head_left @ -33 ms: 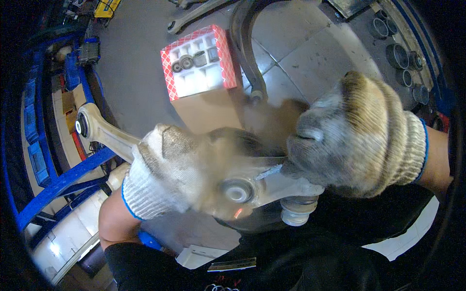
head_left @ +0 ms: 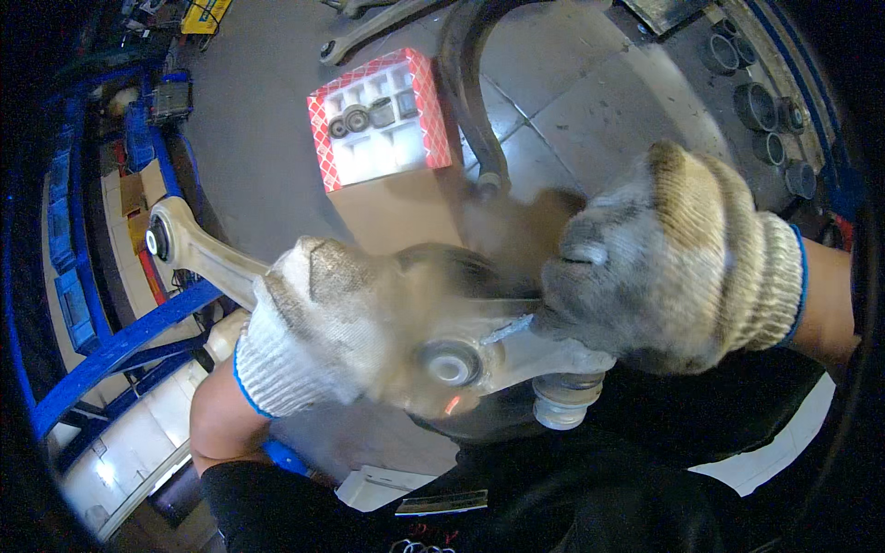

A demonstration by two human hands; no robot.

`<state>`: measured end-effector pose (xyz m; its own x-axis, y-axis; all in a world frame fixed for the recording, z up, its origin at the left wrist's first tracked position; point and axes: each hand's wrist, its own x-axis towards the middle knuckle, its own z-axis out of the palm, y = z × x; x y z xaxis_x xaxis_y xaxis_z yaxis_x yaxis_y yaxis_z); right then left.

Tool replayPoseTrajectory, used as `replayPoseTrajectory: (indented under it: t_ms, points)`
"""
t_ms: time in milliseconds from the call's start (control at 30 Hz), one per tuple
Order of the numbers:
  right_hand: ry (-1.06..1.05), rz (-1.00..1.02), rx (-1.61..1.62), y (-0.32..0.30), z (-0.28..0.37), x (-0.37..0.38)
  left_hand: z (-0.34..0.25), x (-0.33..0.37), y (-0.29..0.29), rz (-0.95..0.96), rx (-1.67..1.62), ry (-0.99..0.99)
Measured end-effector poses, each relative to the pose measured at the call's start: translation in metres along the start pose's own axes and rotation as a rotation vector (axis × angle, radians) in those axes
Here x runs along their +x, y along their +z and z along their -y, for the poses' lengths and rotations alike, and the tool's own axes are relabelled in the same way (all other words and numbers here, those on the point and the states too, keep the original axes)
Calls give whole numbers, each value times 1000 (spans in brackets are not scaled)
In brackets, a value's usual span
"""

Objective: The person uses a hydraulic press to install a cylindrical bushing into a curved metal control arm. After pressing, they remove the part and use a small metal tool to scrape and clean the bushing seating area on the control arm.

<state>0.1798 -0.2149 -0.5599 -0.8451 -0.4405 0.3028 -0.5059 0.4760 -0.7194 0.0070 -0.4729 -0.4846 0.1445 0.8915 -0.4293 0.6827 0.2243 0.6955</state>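
A silver-grey suspension control arm (head_left: 530,355) lies across in front of me. It has a round bushing (head_left: 452,364) near the middle, a bushed end at the far left and a ball joint (head_left: 567,399) at its right end. My left hand (head_left: 323,318), in a soiled white knit glove, is wrapped round its left stretch. My right hand (head_left: 668,267), in a dirty knit glove, is closed just above the right part. By its fingertips a pale bluish streak lies on the metal; what the fingers hold is hidden. Blur covers the area between the hands.
Beyond my hands stands an open red-and-white box (head_left: 434,111) with bushings in a white divided insert. A dark curved arm (head_left: 461,83) and another control arm (head_left: 387,28) lie on the tiled floor. Metal rings (head_left: 756,106) stand at right; a blue rack (head_left: 120,350) at left.
My right hand has shifted very slightly to the left. My left hand keeps its grip, and the control arm in it looks almost unmoved.
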Motion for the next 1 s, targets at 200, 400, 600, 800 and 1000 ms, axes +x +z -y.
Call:
replayPoseTrajectory:
  t_ms: [200, 400, 600, 800, 1000]
  points:
    - [-18, -17, 189, 1, -15, 9, -26, 0, -35, 244, -16, -342]
    - [349, 92, 158, -29, 22, -4, -25, 11, -29, 141, -71, -265]
    - [451, 74, 224, -29, 42, -12, -28, 12, -40, 153, -263, -208]
    - [407, 79, 390, -15, 41, -11, -23, 3, -37, 231, -301, -237]
    - [115, -156, 610, 16, 23, 4, 2, -18, 10, -11, -815, -383]
